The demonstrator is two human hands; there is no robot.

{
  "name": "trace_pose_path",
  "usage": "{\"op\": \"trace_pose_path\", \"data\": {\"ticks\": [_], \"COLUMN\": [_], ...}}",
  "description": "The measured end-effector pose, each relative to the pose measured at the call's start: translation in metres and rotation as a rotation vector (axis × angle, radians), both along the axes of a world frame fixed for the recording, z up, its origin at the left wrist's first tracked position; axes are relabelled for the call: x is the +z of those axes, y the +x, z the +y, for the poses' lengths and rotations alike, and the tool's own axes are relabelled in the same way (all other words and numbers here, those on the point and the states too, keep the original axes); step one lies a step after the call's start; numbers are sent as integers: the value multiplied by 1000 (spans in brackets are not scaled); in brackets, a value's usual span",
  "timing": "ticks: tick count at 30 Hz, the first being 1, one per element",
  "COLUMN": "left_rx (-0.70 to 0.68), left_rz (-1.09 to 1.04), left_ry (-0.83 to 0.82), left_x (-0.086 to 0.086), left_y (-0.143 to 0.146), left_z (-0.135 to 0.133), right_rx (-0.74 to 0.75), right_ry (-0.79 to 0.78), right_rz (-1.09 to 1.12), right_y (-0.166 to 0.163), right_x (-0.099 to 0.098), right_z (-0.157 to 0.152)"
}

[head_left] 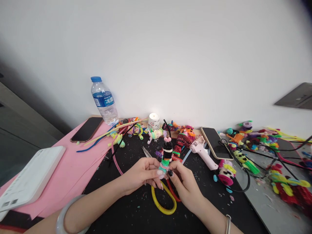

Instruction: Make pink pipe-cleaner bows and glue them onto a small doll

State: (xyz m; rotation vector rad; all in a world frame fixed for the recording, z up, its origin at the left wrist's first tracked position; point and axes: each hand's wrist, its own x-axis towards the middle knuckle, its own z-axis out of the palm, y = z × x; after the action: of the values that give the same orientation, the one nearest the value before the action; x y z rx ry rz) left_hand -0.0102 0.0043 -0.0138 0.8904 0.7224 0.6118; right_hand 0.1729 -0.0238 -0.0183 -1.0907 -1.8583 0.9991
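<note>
Both my hands meet over the black mat (126, 201). Between them stands a small pipe-cleaner doll (166, 156), upright, with a black head, a pink bobble on top and pink, green and purple bands. My left hand (143, 174) pinches its lower body from the left. My right hand (183, 182) pinches it from the right, fingers curled. Under my hands lie scissors (163, 200) with yellow and red handle loops; their blades point up-left past my left hand.
A pink glue gun (203, 152), two phones (215, 142) (87, 129), a water bottle (104, 101), a small white cup (153, 121), and a white device (29, 178) on pink paper. Many pipe-cleaner figures (255, 138) and black cables lie along the back and right.
</note>
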Motion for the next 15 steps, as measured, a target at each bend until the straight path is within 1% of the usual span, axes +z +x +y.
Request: {"op": "trace_pose_path", "data": {"ticks": [6,15], "left_rx": [-15,-2], "left_rz": [10,59], "left_ry": [35,91], "left_x": [0,-1], "left_y": [0,1], "left_z": [-1,-1], "right_rx": [3,-11], "right_ry": [16,32], "right_rz": [-13,-35], "right_y": [0,0], "right_x": [0,1], "right_z": [1,-1]}}
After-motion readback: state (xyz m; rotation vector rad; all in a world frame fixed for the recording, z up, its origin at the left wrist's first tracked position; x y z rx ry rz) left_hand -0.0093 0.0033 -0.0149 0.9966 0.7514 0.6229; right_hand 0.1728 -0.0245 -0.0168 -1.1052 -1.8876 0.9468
